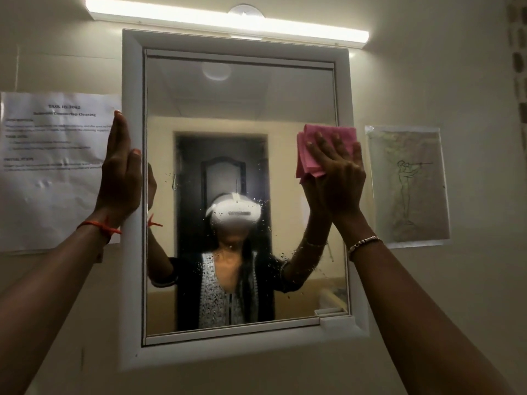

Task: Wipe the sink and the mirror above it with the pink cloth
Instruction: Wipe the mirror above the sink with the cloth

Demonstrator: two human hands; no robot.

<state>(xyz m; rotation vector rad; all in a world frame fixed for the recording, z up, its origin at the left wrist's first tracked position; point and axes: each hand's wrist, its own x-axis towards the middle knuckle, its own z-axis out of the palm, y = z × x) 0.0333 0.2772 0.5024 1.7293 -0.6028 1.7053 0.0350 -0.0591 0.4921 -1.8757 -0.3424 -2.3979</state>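
The mirror (228, 109) hangs on the wall in a white frame (132, 280); water drops speckle its lower glass. My right hand (335, 173) presses the folded pink cloth (309, 155) flat against the glass near the right edge, fingers straight and spread over it. My left hand (121, 169) rests with straight fingers along the frame's left side, thumb on the frame's front. The sink is out of view.
A lit tube light (228, 21) runs above the mirror. A printed paper sheet (54, 166) is stuck to the wall on the left, and a laminated drawing (407, 186) on the right. The glass reflects a person wearing a white headset.
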